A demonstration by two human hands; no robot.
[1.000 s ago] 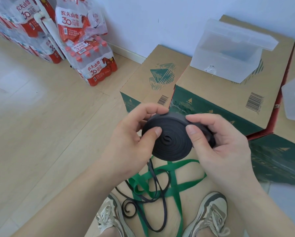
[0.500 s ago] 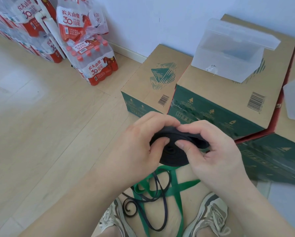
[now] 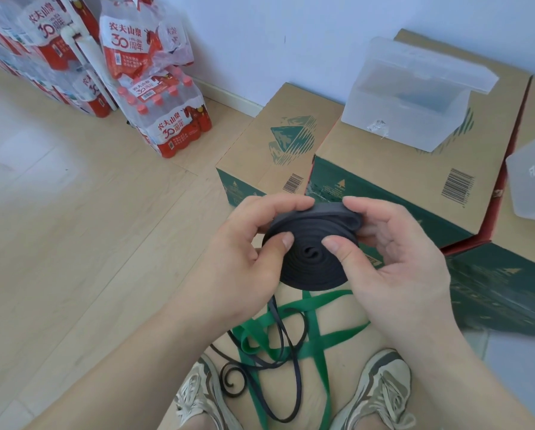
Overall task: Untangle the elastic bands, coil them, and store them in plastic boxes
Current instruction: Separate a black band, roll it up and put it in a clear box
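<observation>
A dark grey elastic band wound into a flat coil (image 3: 311, 259) is held in front of me between both hands. My left hand (image 3: 244, 259) grips its left side, thumb on the coil's face and fingers over the top edge. My right hand (image 3: 393, 262) grips the right side the same way, thumb pressing near the centre. Below, on the floor between my shoes, a green band (image 3: 314, 333) lies tangled with a thin black band (image 3: 278, 355). An open clear plastic box (image 3: 409, 100) stands on a cardboard carton (image 3: 415, 169). A second clear box (image 3: 533, 178) shows at the right edge.
A lower carton (image 3: 275, 141) stands left of the big one, with more cartons to the right. Shrink-wrapped packs of bottled water (image 3: 166, 119) are stacked against the wall at the back left. Light wooden floor spreads to the left. My two shoes (image 3: 374, 392) frame the bands.
The coil was tipped edge-on and squeezed half a second ago; now its flat spiral face is turned back toward me and both thumbs press on it. My hands stayed in about the same place.
</observation>
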